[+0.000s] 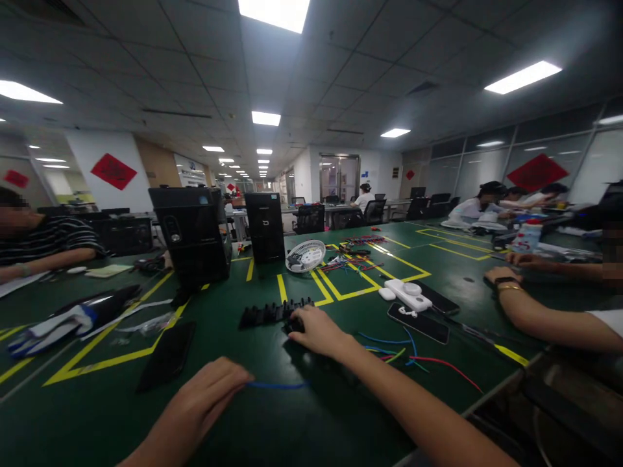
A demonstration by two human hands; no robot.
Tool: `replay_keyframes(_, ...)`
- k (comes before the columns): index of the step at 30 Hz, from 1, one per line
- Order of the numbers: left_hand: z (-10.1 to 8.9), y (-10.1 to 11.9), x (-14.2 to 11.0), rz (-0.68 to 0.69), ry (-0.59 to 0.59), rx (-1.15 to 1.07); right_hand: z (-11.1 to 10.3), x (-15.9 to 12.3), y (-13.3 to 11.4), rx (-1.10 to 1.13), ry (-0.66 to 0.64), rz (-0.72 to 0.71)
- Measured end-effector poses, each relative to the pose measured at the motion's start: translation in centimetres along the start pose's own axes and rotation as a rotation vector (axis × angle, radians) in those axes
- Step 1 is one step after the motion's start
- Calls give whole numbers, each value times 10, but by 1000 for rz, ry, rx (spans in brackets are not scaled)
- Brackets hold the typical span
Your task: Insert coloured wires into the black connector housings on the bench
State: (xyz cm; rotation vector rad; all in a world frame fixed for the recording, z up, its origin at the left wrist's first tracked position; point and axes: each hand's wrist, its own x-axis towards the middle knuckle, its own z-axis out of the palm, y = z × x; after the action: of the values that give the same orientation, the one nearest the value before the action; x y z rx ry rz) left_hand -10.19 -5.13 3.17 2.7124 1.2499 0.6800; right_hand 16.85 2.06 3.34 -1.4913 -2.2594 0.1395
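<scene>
My left hand (207, 392) is low in the view, fingers closed in a pinch on the end of a blue wire (277, 385) that lies across the green table (311, 415). My right hand (316, 329) reaches forward, its fingers curled onto the right end of a black ridged strip (270, 313) lying on the table. Loose blue, green and red wires (413, 355) lie just right of my right forearm.
Two black computer cases (192, 233) (264, 226) stand ahead. A white basket (305, 255), a wire pile (353, 263), a white charger (407, 294) and black phones (418, 322) lie to the right. A person's arms (535, 311) rest at right; another person (34, 243) sits left.
</scene>
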Motion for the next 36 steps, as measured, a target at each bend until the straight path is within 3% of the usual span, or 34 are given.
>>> replay_keyframes(3,16,1,27,97,-53,-107,27,5,-33,77,-54,-197)
replay_keyframes(6,25,0,35,141,-7,-201,27,6,-37,179,-44,-267)
replay_keyframes(9,28,-3,37,98,14,-212,12,-1,-26,361,-1,-226)
replay_keyframes(11,30,-6,43,70,23,-224,3,-8,-23,453,-84,-214)
replay_keyframes(14,32,-8,57,59,67,-271,-3,-18,-26,417,-166,-218)
replay_keyframes(17,35,-18,65,24,131,-310,-2,-19,-29,333,-12,-193)
replay_keyframes(19,42,-34,65,-80,155,-325,-2,-15,-25,323,88,-171)
replay_keyframes(21,49,-52,63,-133,117,-327,-1,-11,-19,339,143,-142)
replay_keyframes(24,55,-65,58,-109,-52,-286,3,-9,-16,366,158,-91)
replay_keyframes(27,52,-58,56,-91,-131,-258,11,-10,-19,375,131,-99)
replay_keyframes(32,44,-41,58,-104,-116,-298,26,-11,-24,355,92,-108)
replay_keyframes(36,43,-40,54,-140,-52,-373,30,-13,-27,293,45,-93)
